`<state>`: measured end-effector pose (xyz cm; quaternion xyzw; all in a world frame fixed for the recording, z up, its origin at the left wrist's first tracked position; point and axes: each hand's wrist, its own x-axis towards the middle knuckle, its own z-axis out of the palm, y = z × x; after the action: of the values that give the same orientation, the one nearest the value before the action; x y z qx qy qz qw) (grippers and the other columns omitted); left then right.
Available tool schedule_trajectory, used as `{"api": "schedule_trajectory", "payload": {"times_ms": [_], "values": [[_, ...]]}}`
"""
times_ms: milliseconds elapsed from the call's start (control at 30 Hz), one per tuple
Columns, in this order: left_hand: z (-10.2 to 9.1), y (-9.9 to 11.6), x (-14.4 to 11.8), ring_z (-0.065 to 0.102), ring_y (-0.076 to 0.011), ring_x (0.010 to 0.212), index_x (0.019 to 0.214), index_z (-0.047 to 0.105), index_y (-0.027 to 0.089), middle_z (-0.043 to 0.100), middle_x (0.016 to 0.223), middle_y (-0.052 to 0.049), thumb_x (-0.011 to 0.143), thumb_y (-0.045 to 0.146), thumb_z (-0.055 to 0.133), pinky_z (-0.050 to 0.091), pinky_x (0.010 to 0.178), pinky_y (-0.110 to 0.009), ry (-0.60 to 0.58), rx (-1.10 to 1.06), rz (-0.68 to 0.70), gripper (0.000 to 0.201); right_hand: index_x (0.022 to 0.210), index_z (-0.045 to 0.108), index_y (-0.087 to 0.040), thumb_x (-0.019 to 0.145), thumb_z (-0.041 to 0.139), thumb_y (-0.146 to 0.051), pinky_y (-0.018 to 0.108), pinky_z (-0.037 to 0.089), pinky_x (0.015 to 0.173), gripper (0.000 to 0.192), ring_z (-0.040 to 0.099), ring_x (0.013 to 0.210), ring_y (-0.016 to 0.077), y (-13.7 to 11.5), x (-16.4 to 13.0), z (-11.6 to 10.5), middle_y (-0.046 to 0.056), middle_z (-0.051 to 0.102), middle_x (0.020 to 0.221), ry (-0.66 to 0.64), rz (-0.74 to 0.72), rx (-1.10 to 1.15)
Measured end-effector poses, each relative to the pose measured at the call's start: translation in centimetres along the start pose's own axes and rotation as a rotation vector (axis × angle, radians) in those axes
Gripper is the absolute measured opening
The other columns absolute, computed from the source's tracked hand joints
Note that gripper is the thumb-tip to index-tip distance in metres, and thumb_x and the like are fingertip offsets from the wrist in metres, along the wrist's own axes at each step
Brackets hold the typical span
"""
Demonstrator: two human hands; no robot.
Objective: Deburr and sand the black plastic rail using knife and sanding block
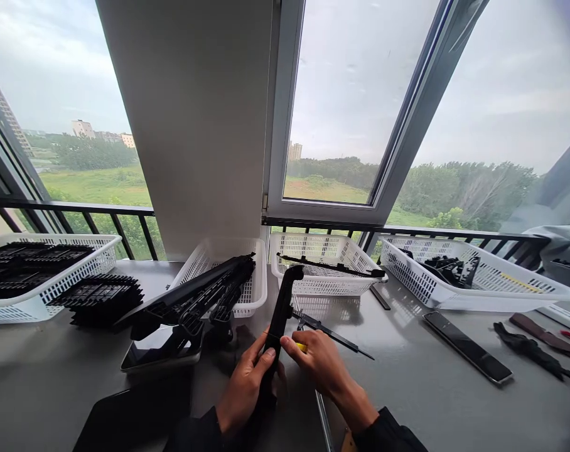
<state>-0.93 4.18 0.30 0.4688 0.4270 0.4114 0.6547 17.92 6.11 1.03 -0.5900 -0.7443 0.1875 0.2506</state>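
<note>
Long black plastic strip [279, 320], upright

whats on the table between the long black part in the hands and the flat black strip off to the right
In the head view, a thin black rod lies between the long black part and the flat black strip; past its tip, bare table.

Grey surface [407, 402] runs below a row of tall windows; one sash [346, 107] hangs open, tilted inward beside a broad pale pillar [195, 125]. Dark railing [68, 207] outside the glass. Overcast daylight, flat and soft; beyond lie green fields, a tree line [464, 188] and distant buildings [101, 133].
</note>
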Motion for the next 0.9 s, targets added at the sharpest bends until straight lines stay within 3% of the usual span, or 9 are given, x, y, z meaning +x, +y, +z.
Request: {"api": "schedule_trajectory", "payload": {"times_ms": [167, 400, 900], "values": [[-0.24, 0.09, 0.1, 0.069, -0.0204, 0.072, 0.14, 0.07, 0.021, 0.078, 0.089, -0.005, 0.087, 0.052, 0.076, 0.056, 0.066, -0.03, 0.049, 0.026, 0.108, 0.061, 0.057, 0.047, -0.021, 0.103, 0.042, -0.072, 0.031, 0.023, 0.059, 0.068, 0.044, 0.055, 0.0141, -0.22, -0.16, 0.17, -0.002, 0.049, 0.054, -0.035, -0.015, 0.011], [0.01, 0.08, 0.02, 0.059, -0.0128, 0.047, 0.157, 0.049, 0.014, 0.076, 0.084, -0.003, 0.086, 0.059, 0.073, 0.05, 0.048, -0.028, -0.01, -0.016, 0.017, 0.088, 0.058, 0.038, -0.021, 0.103, 0.036, -0.073, 0.032, 0.019, 0.057, 0.068, 0.037, 0.055, 0.0133, -0.4, -0.19, -0.4, -0.003, 0.042, 0.055, -0.039, -0.002, 0.028], [-0.1, 0.35, 0.14, 0.058, -0.0117, 0.047, 0.157, 0.05, 0.018, 0.07, 0.077, 0.001, 0.086, 0.055, 0.074, 0.046, 0.047, -0.026, 0.003, -0.029, 0.03, 0.084, 0.057, 0.041, -0.022, 0.102, 0.041, -0.073, 0.032, 0.019, 0.057, 0.068, 0.039, 0.055, 0.0138, 0.34, 0.16, -0.43, -0.002, 0.045, 0.055, -0.004, 0.004, 0.007]]}}
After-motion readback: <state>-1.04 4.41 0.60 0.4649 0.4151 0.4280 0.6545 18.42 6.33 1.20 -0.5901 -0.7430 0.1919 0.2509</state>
